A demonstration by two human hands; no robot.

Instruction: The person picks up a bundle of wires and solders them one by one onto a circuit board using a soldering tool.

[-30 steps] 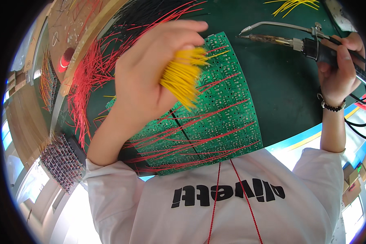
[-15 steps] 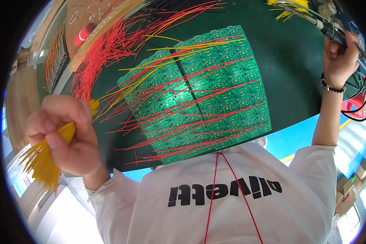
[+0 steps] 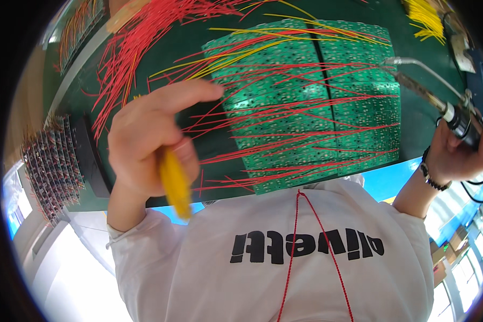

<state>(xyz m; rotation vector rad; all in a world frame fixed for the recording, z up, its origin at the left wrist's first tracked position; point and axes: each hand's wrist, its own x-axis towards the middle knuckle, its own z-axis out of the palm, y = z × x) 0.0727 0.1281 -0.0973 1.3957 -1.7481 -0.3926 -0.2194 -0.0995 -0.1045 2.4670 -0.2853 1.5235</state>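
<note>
My left hand [image 3: 147,142] is closed around a bundle of yellow wires [image 3: 175,185], blurred by motion, its index finger stretched toward the left edge of the green circuit boards [image 3: 282,119]. Two board panels lie side by side with a dark gap between them. Thin red wires [image 3: 284,108] and a few yellow wires [image 3: 241,52] run across them in rows. In my right hand [image 3: 459,155] is a soldering iron [image 3: 421,92] with a thin curved metal tube beside it. Its tip is near the boards' upper right edge; whether it touches cannot be told.
A heap of loose red wires [image 3: 139,48] spreads at the far left. Yellow wires [image 3: 426,21] lie in a pile at the far right. Stacked wired boards [image 3: 53,166] stand on the left, with more boards [image 3: 80,32] behind. Black cables [image 3: 480,196] hang by my right wrist.
My left hand has moved right toward the boards with the yellow wires, its index finger now extended. The soldering iron has come nearer to the boards' right side. The whole view has shifted.
</note>
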